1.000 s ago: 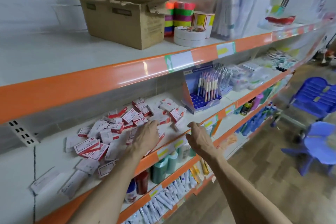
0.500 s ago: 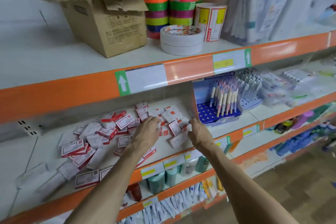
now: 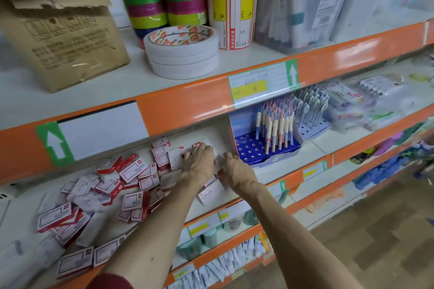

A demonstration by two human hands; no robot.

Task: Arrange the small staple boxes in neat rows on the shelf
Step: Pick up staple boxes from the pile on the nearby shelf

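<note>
Several small red-and-white staple boxes point(image 3: 131, 172) lie in a loose heap on the white middle shelf point(image 3: 279, 166), under the orange shelf edge. My left hand point(image 3: 199, 163) rests palm down on boxes at the heap's right end, fingers spread over a white box point(image 3: 176, 158). My right hand point(image 3: 237, 171) is just to its right, fingers curled down among the boxes at the edge of the pile. Whether either hand grips a box is hidden by the hands. One box marked STAPLES point(image 3: 210, 192) lies near the shelf's front edge below my hands.
A blue pen display point(image 3: 267, 148) stands directly right of my right hand. On the upper shelf sit a cardboard box point(image 3: 61, 37), coloured tape rolls point(image 3: 162, 0), white tape rolls point(image 3: 183, 54) and a label roll point(image 3: 232, 16). Lower shelves hold tubes and bottles.
The view has moved closer to the shelf. Both hands have reached further back and right, onto the right end of the heap near the pen display.
</note>
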